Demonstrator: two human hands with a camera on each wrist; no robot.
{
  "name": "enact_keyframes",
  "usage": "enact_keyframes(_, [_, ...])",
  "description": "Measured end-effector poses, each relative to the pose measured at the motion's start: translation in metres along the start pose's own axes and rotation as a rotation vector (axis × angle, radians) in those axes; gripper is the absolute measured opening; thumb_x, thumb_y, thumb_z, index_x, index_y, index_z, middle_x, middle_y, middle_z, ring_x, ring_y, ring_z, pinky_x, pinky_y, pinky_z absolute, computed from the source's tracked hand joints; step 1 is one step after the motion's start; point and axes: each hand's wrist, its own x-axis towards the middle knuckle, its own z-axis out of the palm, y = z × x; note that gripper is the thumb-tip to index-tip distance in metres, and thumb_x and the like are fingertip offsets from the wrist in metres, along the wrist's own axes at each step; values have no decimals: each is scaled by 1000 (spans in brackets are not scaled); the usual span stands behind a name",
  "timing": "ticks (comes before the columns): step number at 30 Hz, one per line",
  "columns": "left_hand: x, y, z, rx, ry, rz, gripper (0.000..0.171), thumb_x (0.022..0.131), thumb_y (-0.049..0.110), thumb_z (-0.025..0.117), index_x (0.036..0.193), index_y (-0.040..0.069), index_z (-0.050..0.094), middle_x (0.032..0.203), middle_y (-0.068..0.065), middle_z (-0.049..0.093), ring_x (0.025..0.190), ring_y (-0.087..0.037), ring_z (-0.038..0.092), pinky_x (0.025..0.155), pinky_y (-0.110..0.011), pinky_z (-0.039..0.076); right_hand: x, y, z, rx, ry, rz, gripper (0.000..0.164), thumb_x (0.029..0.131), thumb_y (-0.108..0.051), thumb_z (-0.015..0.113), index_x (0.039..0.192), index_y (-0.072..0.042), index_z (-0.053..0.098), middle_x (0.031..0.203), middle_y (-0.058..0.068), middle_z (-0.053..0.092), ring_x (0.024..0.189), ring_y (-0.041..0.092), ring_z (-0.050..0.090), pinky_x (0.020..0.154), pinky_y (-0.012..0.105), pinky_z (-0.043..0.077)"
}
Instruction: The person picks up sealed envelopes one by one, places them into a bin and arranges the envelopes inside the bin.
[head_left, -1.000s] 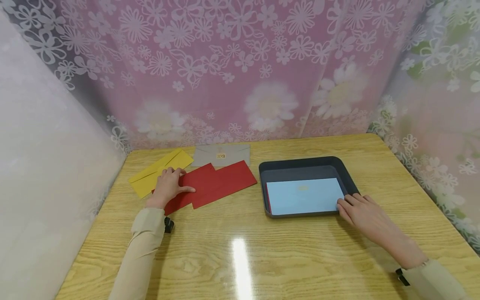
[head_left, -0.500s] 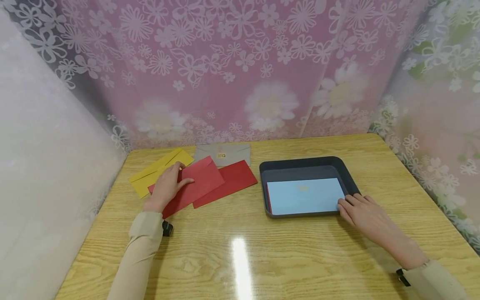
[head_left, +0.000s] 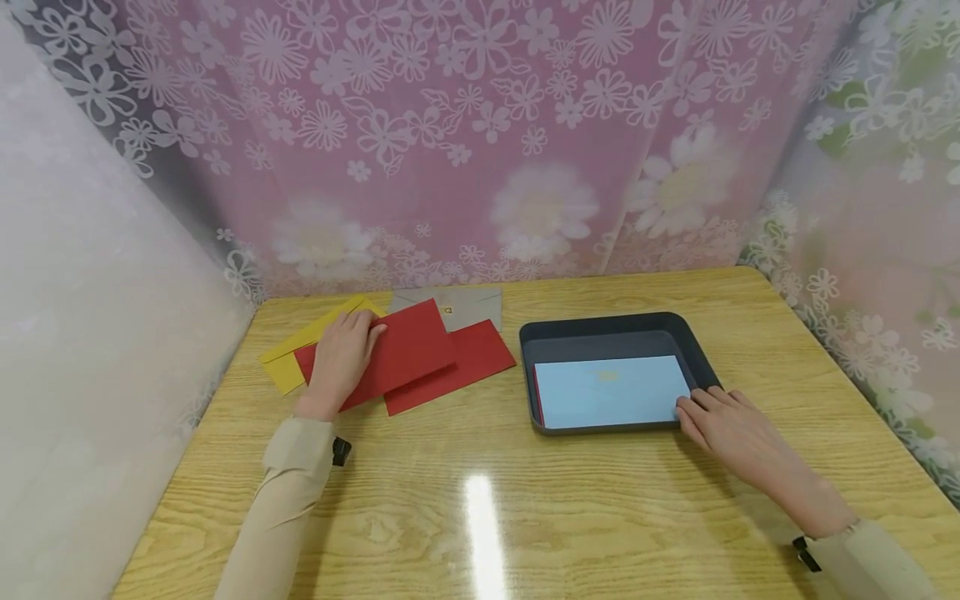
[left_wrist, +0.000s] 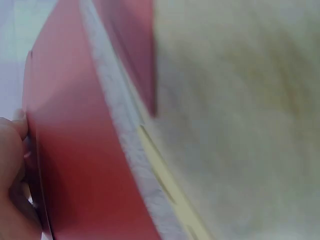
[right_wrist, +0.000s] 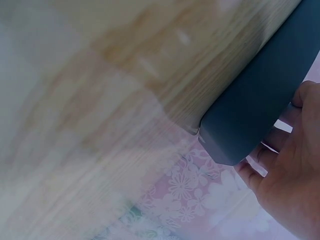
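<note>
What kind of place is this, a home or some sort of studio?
Probably a small staged booth, not a lived-in room: flowered curtains close in a bare wooden table holding only envelopes and a dark tray.

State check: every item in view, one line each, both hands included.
left hand: grips the upper red envelope
upper red envelope: lifted at an angle, overlapping the others
lower red envelope: flat on the table
yellow envelope: flat, partly covered
grey envelope: flat, flap closed, partly covered
tray: on the table
blue envelope: flat inside the tray
right hand: fingers on the tray's near right corner
</note>
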Motion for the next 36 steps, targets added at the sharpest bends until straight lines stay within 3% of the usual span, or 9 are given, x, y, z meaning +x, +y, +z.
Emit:
enact_keyframes(8, [22,36,-13,40,58,85,24,104,25,59,100,1,57,88,-13,61,83,-31,56,79,-44,47,0,1,0,-8,9,-15,55,114,-38,15,81,-13,52,73,-3,40,63,16,34,56,28,24])
enact_keyframes(14, [40,68,-18,36,63,148,25,105,27,57,98,3,55,87,-11,57,82,-29,53,73,-40,42,1,2,0,-14,34,-34,56,114,-39,14,81,-12,52,72,-2,38,63,16,33,56,28,22])
enact_keyframes(29, [87,165,-4,-35,94,335,21,106,26,55,105,5,56,96,-8,61,92,-24,56,81,-35,46,-1,3,2,-10,17,-34,57,114,-38,13,83,-11,52,73,-1,41,63,19,39,56,31,27])
enact_keyframes(36, [101,206,0,-84,58,392,18,107,20,53,113,4,57,106,-9,62,102,-23,57,89,-31,48,-1,2,3,-1,23,-10,54,114,-36,20,84,-10,56,73,-1,43,64,21,42,55,33,31])
